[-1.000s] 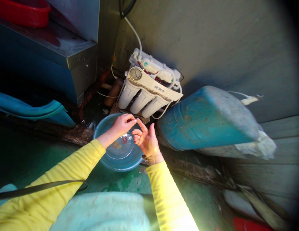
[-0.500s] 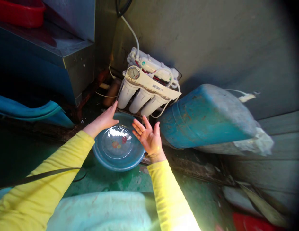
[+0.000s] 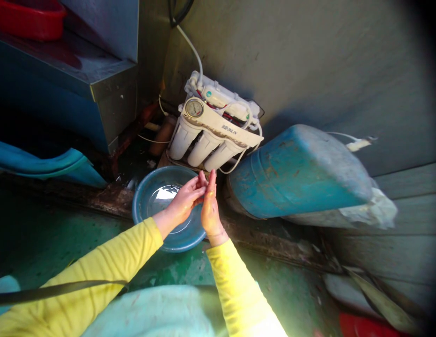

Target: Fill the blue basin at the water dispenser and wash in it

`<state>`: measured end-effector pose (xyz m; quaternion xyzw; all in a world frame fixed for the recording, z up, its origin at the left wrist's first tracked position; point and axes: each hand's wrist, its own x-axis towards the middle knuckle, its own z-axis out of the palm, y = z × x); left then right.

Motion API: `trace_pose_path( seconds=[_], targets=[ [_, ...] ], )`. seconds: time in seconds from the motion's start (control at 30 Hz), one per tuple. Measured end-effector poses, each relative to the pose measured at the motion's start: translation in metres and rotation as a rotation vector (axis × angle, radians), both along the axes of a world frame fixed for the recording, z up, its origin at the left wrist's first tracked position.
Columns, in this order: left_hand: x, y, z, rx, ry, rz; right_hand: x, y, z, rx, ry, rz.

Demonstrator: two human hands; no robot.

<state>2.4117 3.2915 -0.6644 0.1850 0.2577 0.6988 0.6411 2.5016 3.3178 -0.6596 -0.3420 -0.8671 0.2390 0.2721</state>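
Observation:
Over the right side of a blue plastic basin my two hands come together. My left hand has its fingers stretched toward the other palm and touches it near the fingers. My right hand is held upright on edge, fingers straight, palm facing left. Neither hand holds anything that I can see. The skin of the right hand looks wet, and a thin band circles its wrist. Water in the basin reflects a bright patch of light. Yellow sleeves cover both arms.
Behind the basin stands a white water filter unit with a gauge and hoses. A blue barrel leans to its right. At the upper left a red tub sits on a metal counter. The green floor looks wet.
My left hand has moved right, from the basin's left side to meet my right hand. The right hand has turned on edge, its fingers now closer together.

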Motion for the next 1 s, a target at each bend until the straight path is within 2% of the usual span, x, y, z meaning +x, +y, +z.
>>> trace_pose_path(
  seconds=[0.1, 0.2, 0.33, 0.43, 0.6, 0.73, 0.83, 0.93, 1.0],
  targets=[
    [0.003, 0.004, -0.001, -0.009, 0.168, 0.121, -0.003, -0.001, 0.0, -0.03, 0.077, -0.015],
    [0.002, 0.008, -0.009, -0.012, 0.304, 0.289, -0.005, -0.005, -0.001, -0.009, 0.029, 0.009],
    [-0.006, 0.007, -0.012, -0.052, 0.4, 0.365, -0.006, -0.01, -0.002, 0.028, -0.047, 0.064],
    [-0.017, 0.006, -0.005, -0.053, 0.434, 0.323, -0.006, -0.013, 0.003, -0.014, 0.002, 0.115],
    [-0.034, 0.008, 0.006, -0.132, 0.35, 0.196, -0.006, -0.014, 0.012, -0.116, 0.101, 0.198],
    [-0.048, 0.011, 0.003, -0.131, 0.249, 0.068, -0.006, -0.01, 0.012, 0.067, -0.177, 0.117],
    [-0.058, 0.013, -0.002, -0.143, 0.23, 0.059, -0.007, -0.01, 0.009, 0.243, -0.405, 0.043],
    [-0.061, 0.016, -0.009, -0.113, 0.436, 0.117, -0.008, -0.012, 0.005, 0.338, -0.507, 0.028],
    [-0.057, 0.017, -0.012, -0.092, 0.613, 0.112, -0.007, -0.014, 0.003, 0.359, -0.524, 0.025]
  ],
)
